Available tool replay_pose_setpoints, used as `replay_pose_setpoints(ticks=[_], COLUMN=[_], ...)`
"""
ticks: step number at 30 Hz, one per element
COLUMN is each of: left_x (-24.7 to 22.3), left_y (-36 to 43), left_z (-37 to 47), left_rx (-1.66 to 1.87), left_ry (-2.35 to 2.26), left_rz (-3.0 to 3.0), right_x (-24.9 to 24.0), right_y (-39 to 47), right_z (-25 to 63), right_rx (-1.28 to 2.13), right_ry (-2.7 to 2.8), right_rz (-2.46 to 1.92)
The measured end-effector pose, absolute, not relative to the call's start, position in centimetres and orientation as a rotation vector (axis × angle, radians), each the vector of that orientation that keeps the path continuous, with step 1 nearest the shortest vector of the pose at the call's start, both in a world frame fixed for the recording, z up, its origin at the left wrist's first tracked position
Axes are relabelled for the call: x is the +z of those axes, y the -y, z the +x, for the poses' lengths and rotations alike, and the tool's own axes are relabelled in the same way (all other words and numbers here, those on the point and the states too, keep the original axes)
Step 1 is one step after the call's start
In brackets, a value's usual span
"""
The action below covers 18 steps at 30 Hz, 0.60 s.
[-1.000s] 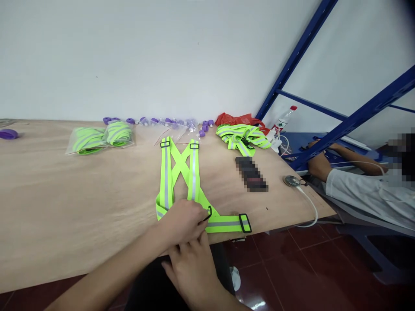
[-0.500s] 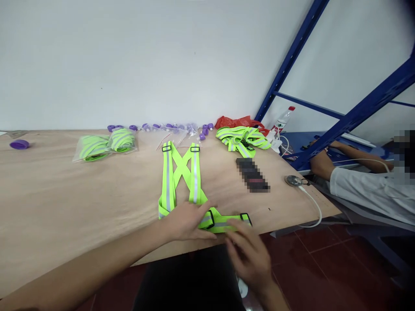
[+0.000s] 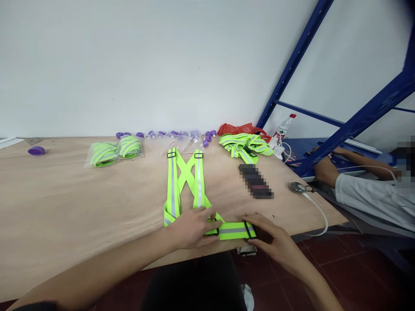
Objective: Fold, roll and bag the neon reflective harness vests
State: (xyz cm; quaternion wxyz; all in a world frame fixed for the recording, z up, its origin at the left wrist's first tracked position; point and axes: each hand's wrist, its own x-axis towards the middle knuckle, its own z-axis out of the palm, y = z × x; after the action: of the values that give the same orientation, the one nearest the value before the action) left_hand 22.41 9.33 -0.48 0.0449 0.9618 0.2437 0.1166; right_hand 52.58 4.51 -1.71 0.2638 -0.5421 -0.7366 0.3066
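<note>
A neon-yellow reflective vest [image 3: 200,181] of elastic straps with silver stripes lies on the table, its shoulder straps crossing in an X. Black slide buckles sit at the strap tops. My left hand [image 3: 193,226] is closed over the lower strap beside a black buckle, which its fingers partly cover. To its right, the waist strap [image 3: 231,231] stretches flat along the table's front edge. My right hand [image 3: 270,235] has its thumb and fingers around the black end buckle [image 3: 250,230] of that strap.
Two bagged vests [image 3: 115,151] lie at the back left. Purple caps [image 3: 177,134] and clear bags line the wall. Another loose vest [image 3: 246,144] sits by a red bag [image 3: 240,128] and a bottle [image 3: 284,126]. A blurred dark object [image 3: 256,181] and a person's sleeve [image 3: 363,190] are right.
My right hand has moved right and up to the end buckle of the waist strap. My left hand stays on the lower strap, its fingers more curled. The view has shifted slightly.
</note>
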Motion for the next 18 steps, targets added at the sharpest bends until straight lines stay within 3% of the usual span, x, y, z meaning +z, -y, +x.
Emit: replay_pose_setpoints(ticks=[6,18], left_x=[-1.4,-1.1], left_y=[-7.8,-6.0], left_z=[22.4,21.5], left_rx=[0.465,0.229], left_ry=[-0.765,-0.872], left_rz=[3.023,2.824], right_x=[-2.1,-2.6], right_y=[-4.4,-7.0], right_z=[51.6,45.9], right_rx=[0.986,1.112], right_ry=[1.562,0.984], right_rz=[-1.356,-0.889])
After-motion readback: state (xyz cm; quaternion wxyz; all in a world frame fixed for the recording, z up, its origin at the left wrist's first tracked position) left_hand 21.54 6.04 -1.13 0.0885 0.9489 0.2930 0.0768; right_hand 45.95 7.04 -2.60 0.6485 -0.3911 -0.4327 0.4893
